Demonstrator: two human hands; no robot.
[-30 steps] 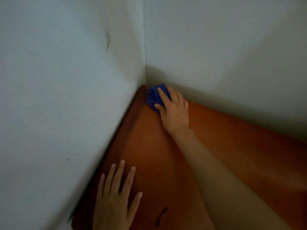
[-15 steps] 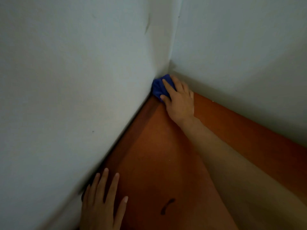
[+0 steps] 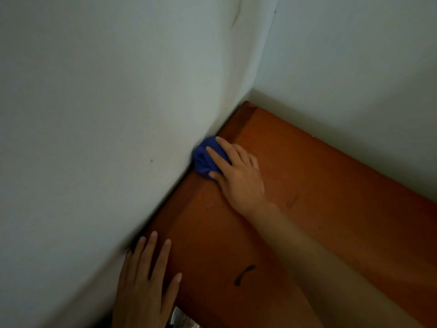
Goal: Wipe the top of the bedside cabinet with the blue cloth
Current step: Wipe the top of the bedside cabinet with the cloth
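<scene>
The orange-brown top of the bedside cabinet (image 3: 319, 185) fills the lower right of the head view, set into a corner of two pale walls. My right hand (image 3: 238, 178) presses the bunched blue cloth (image 3: 204, 157) flat onto the cabinet's left edge, against the left wall. Its fingers lie over the cloth and cover part of it. My left hand (image 3: 146, 285) rests flat near the front left corner of the top, fingers spread, holding nothing.
The left wall (image 3: 106, 138) and the back wall (image 3: 354, 67) bound the cabinet on two sides. A short dark mark (image 3: 244, 274) lies on the top near the front, and a fainter one (image 3: 292, 202) beside my right wrist.
My right hand has drawn the cloth out of the far corner and toward me along the left wall. The far corner of the top now shows. My left hand stays put.
</scene>
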